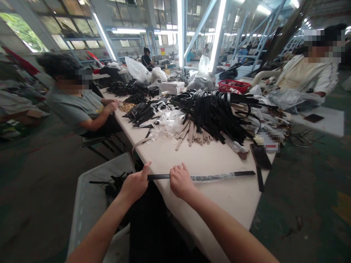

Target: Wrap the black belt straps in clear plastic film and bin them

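A long black strap stretches left to right near the table's front edge, partly covered by a clear plastic wrap. My left hand is closed on its left end, just off the table edge. Farther along, my right hand grips the strap from above, close to where the wrapped stretch begins. The bare black right end lies over the table. Beyond my hands is a large heap of black straps with pale undersides, and crumpled white plastic film beside it.
At the lower left stands a white bin holding black strips. A dark phone-like slab lies at the table's right edge. One person sits at the left and another at the right. A red basket stands at the back.
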The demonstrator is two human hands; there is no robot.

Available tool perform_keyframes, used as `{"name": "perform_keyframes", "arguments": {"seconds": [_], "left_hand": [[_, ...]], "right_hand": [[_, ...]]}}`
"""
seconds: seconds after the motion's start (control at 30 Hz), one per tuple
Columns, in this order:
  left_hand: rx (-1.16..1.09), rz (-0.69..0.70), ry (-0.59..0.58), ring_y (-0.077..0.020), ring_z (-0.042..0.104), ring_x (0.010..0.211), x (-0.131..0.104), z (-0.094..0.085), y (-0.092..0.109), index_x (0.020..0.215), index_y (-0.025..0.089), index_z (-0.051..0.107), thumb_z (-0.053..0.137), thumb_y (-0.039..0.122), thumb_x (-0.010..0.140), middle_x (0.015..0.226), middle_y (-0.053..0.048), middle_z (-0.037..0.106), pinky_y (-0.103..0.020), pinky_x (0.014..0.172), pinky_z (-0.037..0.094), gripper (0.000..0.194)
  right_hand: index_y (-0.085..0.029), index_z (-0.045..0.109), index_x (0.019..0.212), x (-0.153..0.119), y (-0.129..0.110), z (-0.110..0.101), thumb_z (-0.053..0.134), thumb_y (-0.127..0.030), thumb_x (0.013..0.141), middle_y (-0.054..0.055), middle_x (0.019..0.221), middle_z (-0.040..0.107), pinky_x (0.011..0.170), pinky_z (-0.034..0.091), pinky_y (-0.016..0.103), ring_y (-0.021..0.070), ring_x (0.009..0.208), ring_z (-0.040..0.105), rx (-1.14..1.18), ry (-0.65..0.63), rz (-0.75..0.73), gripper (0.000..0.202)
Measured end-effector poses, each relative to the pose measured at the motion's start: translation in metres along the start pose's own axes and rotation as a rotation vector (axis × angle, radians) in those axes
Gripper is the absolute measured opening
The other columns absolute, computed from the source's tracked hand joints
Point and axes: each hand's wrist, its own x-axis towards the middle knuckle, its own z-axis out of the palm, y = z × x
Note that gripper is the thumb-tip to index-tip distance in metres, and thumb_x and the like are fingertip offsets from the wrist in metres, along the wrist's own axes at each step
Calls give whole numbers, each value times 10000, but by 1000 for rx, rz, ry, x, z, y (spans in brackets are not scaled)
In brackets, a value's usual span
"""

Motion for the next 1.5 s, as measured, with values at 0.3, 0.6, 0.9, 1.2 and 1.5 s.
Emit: {"name": "perform_keyframes", "arguments": {"seconds": [0.3, 0.6, 0.9, 1.2, 1.5], "left_hand": [[-59, -58, 35, -298, 712, 885, 18, 20, -61, 1348, 182, 383, 322, 285, 959, 951, -105, 738, -342, 739, 499, 407], [-168, 276, 130, -338, 364, 1374, 61, 18, 71, 1397, 162, 369, 629, 375, 789, 1469, -186, 426, -493, 1142, 242, 694], [-212, 706, -103, -241, 676, 786, 78, 35, 274, 1025, 180, 525, 426, 143, 940, 892, -99, 665, -367, 714, 524, 135], [-122, 639, -69, -228, 645, 780, 101, 43, 220, 987, 175, 541, 476, 184, 944, 880, -94, 642, -357, 739, 504, 79], [-348, 550, 228, -302, 410, 1289, 119, 52, 210, 1321, 190, 463, 527, 462, 921, 1387, -150, 473, -512, 1134, 238, 488]], "right_hand": [[-145, 590, 1190, -73, 132, -35, 445, -213, 947, 163, 1160, 620, 947, 337, 382, 281, 1081, 538, -96, -40, 168, 291], [-148, 571, 1155, -136, 211, -47, 487, -127, 860, 135, 983, 694, 771, 405, 321, 258, 896, 652, -58, -149, 428, 307], [-158, 234, 1519, -156, 191, -47, 436, -28, 817, 169, 1221, 577, 781, 448, 326, 256, 925, 657, -52, 63, 430, 741], [-178, 437, 1420, -195, 264, -54, 518, -240, 899, 170, 1247, 583, 850, 463, 378, 305, 1016, 647, -110, -13, 535, 531], [-186, 683, 1095, -16, 254, -118, 518, -448, 921, 85, 1007, 724, 802, 485, 269, 198, 866, 687, 236, 290, 429, 356]]}}
